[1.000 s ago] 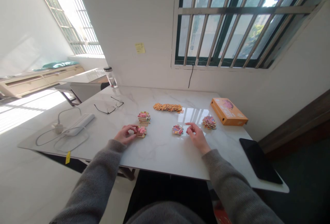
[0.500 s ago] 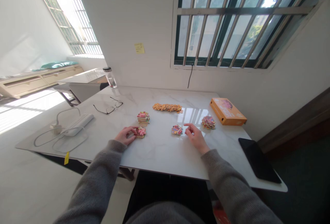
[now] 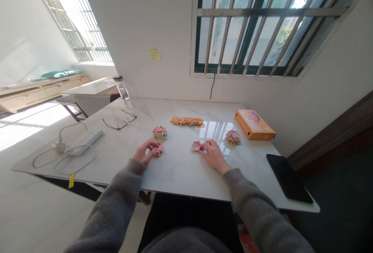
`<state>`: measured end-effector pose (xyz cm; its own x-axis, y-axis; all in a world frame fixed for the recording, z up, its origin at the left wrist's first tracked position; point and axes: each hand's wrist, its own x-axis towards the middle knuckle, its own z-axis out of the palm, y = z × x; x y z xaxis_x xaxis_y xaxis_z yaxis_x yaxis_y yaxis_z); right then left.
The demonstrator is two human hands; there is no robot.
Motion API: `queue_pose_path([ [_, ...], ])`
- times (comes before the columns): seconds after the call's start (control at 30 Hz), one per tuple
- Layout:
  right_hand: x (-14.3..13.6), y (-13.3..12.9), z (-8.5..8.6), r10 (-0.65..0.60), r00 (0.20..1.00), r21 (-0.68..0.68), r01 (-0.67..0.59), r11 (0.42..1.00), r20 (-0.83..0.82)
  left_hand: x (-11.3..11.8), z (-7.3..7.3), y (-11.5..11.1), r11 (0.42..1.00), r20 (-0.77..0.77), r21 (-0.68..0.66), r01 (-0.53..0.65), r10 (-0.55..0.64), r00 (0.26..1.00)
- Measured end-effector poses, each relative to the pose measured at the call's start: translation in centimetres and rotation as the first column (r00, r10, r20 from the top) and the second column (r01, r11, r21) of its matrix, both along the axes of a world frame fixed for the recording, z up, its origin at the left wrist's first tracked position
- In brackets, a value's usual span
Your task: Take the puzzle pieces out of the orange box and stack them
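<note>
My left hand (image 3: 146,152) curls over a small stack of pinkish jigsaw puzzle pieces (image 3: 159,150), thumb and fingers closed on its left side and partly hiding it. Just behind stands a taller stack of puzzle pieces (image 3: 160,133). At the centre right, my right hand (image 3: 213,154) pinches the right edge of a low pile of colourful puzzle pieces (image 3: 196,146); its fingertips cover part of that pile. Farther right lies a heaped pile of puzzle pieces (image 3: 233,137). A long overlapping row of orange puzzle pieces (image 3: 187,121) stretches across the table behind both hands.
An orange box (image 3: 255,125) sits at the back right, and a black tablet (image 3: 288,179) lies by the right edge. Eyeglasses (image 3: 121,123), a clear bottle (image 3: 121,88) and a white power strip (image 3: 84,143) with looped cable occupy the left side of the white table (image 3: 175,175).
My right hand has moved left from beside the low pile onto its right edge. My left hand has shifted slightly right, its fingers now farther over the small pink stack.
</note>
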<state>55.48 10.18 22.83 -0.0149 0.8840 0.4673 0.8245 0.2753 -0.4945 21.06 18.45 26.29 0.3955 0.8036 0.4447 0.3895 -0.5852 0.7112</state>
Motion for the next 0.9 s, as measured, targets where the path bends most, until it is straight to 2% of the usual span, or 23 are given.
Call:
queue_pose_path([
  [0.07, 0.0, 0.1, -0.1, -0.012, 1.000, -0.004, 0.012, 1.000, 0.017, 2.7, 0.1, -0.7, 0.998, -0.008, 0.003, 0.065, -0.065, 0.998],
  [0.2, -0.1, 0.0, 0.1, -0.039, 0.998, -0.019, 0.040, 0.999, 0.048, 8.4, -0.3, -1.3, 0.980, -0.143, 0.104, 0.169, -0.153, 0.978],
  [0.3, -0.3, -0.1, 0.4, -0.061, 0.996, -0.011, 0.062, 0.998, 0.060, 11.9, -0.9, -1.0, 0.970, -0.234, 0.162, 0.183, -0.143, 0.962],
  [0.4, -0.4, -0.2, 0.7, -0.071, 0.997, 0.015, 0.070, 0.997, 0.038, 14.1, -1.5, -0.5, 0.963, -0.305, 0.220, 0.155, -0.083, 0.949],
  [0.57, -0.5, -0.4, 1.0, -0.078, 0.996, 0.042, 0.080, 0.996, -0.038, 15.3, -2.5, -0.2, 0.956, -0.307, 0.266, 0.121, -0.035, 0.951],
  [0.7, -0.7, -0.5, 1.3, -0.053, 0.995, 0.057, 0.058, 0.997, -0.087, 15.2, -3.1, 0.0, 0.956, -0.231, 0.257, 0.142, -0.082, 0.970],
  [0.9, -0.8, -0.6, 1.3, -0.004, 0.997, 0.082, 0.011, 0.997, -0.075, 15.2, -3.4, 0.0, 0.953, -0.124, 0.238, 0.189, -0.163, 0.979],
])
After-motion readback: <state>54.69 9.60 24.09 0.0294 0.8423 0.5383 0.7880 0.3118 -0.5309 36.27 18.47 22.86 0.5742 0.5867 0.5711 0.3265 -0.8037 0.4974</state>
